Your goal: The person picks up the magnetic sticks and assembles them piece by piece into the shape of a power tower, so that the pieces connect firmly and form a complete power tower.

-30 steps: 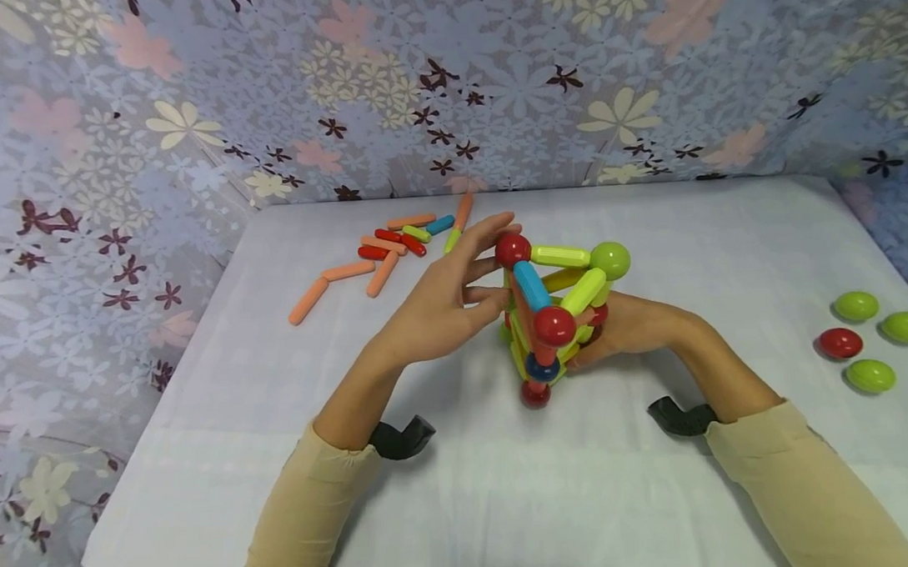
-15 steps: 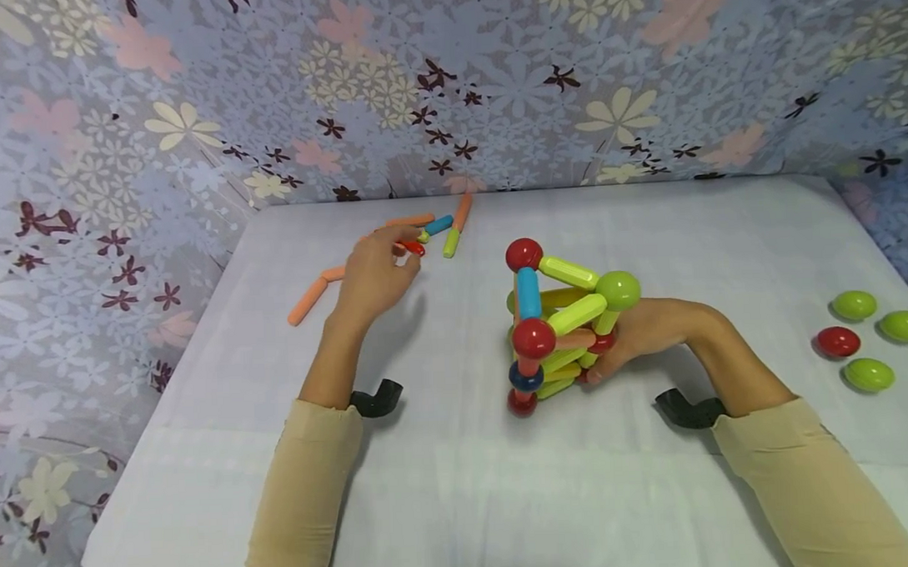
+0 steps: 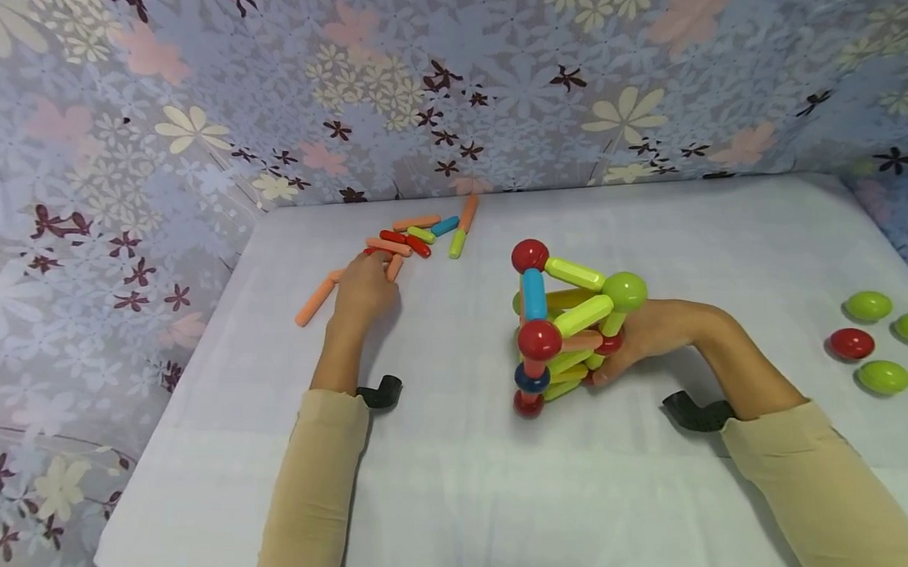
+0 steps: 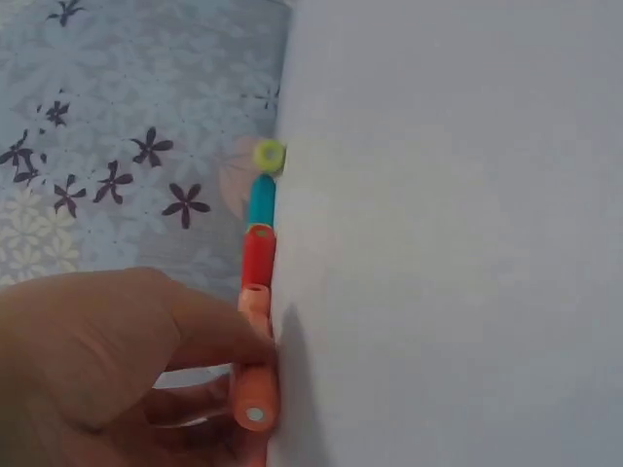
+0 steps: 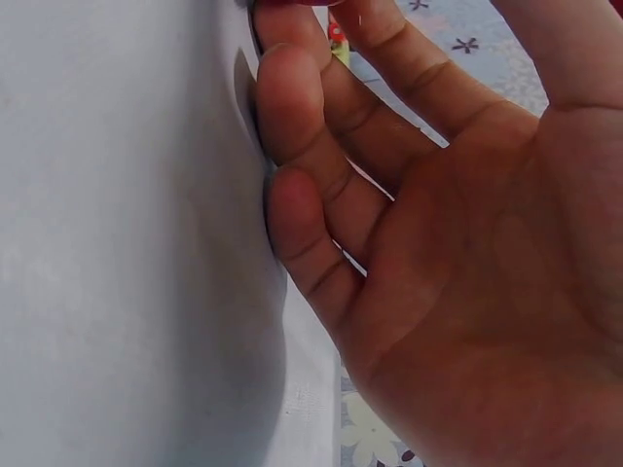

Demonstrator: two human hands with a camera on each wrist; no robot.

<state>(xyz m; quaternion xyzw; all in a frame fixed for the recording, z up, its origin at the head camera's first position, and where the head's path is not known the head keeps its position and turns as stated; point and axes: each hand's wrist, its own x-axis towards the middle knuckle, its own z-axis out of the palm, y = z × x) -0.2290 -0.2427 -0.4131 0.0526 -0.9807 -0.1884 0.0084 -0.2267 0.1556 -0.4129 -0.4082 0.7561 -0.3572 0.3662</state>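
A left hand (image 3: 364, 291) pinches a smooth orange rod (image 4: 255, 394) beside scattered sticks (image 3: 418, 245); a right hand (image 3: 658, 330) grips the lower side of an angular rod-and-ball frame (image 3: 584, 316) (glossy, red and lime) on pale cloth (image 3: 506, 498)

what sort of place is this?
Likely an indoor tabletop play or recording spot; the wider room isn't shown. Signs: a smooth white table, a floral backdrop right behind it, and a rod-and-ball toy structure standing on it.
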